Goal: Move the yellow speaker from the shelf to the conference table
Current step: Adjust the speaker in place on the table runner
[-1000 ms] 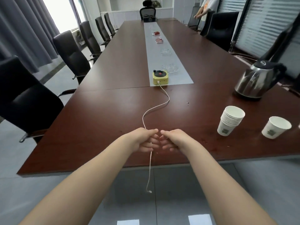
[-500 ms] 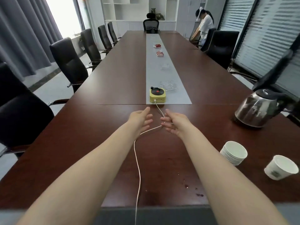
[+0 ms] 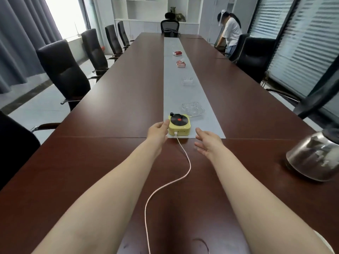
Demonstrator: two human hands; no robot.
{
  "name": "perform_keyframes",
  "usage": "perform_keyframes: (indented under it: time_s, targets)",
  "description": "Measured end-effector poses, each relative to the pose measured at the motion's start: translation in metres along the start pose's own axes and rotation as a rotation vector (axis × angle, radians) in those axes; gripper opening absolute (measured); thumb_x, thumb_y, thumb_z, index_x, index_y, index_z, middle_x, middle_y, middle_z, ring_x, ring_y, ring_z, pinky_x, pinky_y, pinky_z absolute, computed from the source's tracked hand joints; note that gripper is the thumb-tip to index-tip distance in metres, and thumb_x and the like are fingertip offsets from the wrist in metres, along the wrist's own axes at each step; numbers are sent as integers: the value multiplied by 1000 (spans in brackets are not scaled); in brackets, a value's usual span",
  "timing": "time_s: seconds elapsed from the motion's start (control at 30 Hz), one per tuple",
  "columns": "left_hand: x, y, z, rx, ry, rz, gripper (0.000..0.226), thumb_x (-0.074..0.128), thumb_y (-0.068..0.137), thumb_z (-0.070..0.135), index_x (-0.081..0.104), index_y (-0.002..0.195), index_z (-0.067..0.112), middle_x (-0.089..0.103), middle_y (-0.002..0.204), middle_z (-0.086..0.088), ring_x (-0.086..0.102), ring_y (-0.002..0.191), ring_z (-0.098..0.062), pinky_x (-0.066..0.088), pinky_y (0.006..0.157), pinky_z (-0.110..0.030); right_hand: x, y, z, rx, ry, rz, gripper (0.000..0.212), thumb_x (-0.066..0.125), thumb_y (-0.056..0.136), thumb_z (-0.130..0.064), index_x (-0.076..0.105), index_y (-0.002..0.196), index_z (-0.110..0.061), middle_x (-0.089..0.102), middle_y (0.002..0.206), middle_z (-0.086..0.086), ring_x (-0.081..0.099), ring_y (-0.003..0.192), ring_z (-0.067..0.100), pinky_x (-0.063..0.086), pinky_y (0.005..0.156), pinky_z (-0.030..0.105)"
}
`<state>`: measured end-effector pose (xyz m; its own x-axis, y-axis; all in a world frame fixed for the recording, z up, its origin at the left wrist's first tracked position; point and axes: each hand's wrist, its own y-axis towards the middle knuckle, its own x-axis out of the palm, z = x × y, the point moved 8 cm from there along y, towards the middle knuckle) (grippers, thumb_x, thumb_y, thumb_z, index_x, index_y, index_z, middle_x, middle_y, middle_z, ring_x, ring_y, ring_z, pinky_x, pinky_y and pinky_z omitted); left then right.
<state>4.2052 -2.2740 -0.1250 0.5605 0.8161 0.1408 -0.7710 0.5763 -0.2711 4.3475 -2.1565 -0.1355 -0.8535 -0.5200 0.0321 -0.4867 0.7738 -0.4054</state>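
Note:
The yellow speaker (image 3: 179,125), shaped like a small record player with a black disc on top, sits on the near end of the grey runner (image 3: 172,85) on the long brown conference table (image 3: 113,99). A pale cable (image 3: 183,173) runs from its front toward me across the table. My left hand (image 3: 159,130) is open, its fingertips at the speaker's left side. My right hand (image 3: 208,142) is open with fingers spread, a little to the right of the speaker and apart from it.
A glass ashtray (image 3: 193,109) lies just behind the speaker, with another (image 3: 189,81) and two red packs (image 3: 180,64) farther along the runner. A steel kettle (image 3: 315,158) stands at right. Black chairs (image 3: 64,74) line both sides. A person (image 3: 230,32) stands at the far right.
Both hands let go of the cable near the table's front edge and reached forward to either side of the speaker. The view moved forward, so the paper cups dropped out of sight.

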Motion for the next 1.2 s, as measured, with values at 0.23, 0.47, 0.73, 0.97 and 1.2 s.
perform_keyframes:
  time_s: [0.23, 0.47, 0.73, 0.97, 1.2]
  targets:
    - [-3, 111, -12, -48, 82, 46, 47, 51, 93, 38, 51, 130, 9, 56, 87, 7, 50, 79, -9, 41, 82, -27, 20, 96, -7, 24, 0, 26, 69, 62, 87, -39, 33, 146, -16, 45, 147, 6, 49, 128, 26, 38, 105, 41]
    - [1, 176, -34, -95, 172, 81, 46, 49, 93, 39, 52, 130, 11, 58, 130, -3, 54, 113, -16, 43, 94, -29, 34, 166, 4, 68, -23, 37, 69, 63, 88, -37, 32, 146, -15, 40, 150, 8, 44, 133, 29, 37, 106, 42]
    - [15, 241, -67, -151, 282, 140, 51, 47, 94, 37, 45, 138, 12, 49, 141, -6, 46, 128, -24, 37, 109, -40, 34, 244, 22, 109, -74, 70, 67, 61, 90, -32, 31, 147, -13, 38, 151, 9, 40, 136, 28, 35, 112, 43]
    - [37, 262, -104, -149, 248, 52, 53, 48, 95, 31, 37, 143, 11, 41, 147, -1, 38, 135, -19, 30, 109, -31, 39, 277, 39, 67, -91, 33, 47, 50, 97, -21, 41, 141, -3, 47, 145, 11, 46, 132, 24, 37, 109, 36]
    - [45, 265, -125, -114, 159, -31, 44, 56, 91, 29, 44, 133, 27, 59, 124, 11, 54, 114, -8, 41, 97, -27, 41, 283, 53, 2, -39, 15, 28, 48, 98, -17, 64, 120, -10, 65, 97, -5, 57, 80, 1, 49, 69, 9]
